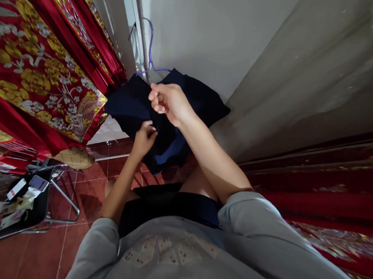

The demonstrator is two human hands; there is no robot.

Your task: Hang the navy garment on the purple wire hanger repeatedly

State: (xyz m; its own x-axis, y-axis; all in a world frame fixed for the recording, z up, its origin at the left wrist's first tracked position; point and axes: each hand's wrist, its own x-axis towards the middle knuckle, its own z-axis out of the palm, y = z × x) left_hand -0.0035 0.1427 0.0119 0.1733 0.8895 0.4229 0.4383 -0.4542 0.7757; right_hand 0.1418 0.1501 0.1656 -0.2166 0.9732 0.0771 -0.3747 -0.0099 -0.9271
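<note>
A dark navy garment [197, 96] hangs in front of me on a purple hanger [150, 49]. My left hand [144, 140] is at the garment's lower left front, its thumb and fingers closed together on the dark cloth. Higher up, my right hand [170, 101] is raised in front of the garment's upper middle. Its fingers are curled in, with thumb and forefinger pinched. Anything between those fingertips is too small to make out.
Red cloth with gold and silver flowers [35, 79] hangs at the left. Below it, a black chair [48, 198] with a metal frame holds a phone [38, 183] and small packets. Clear plastic sheeting [329, 81] and red embroidered cloth [327, 207] are at the right.
</note>
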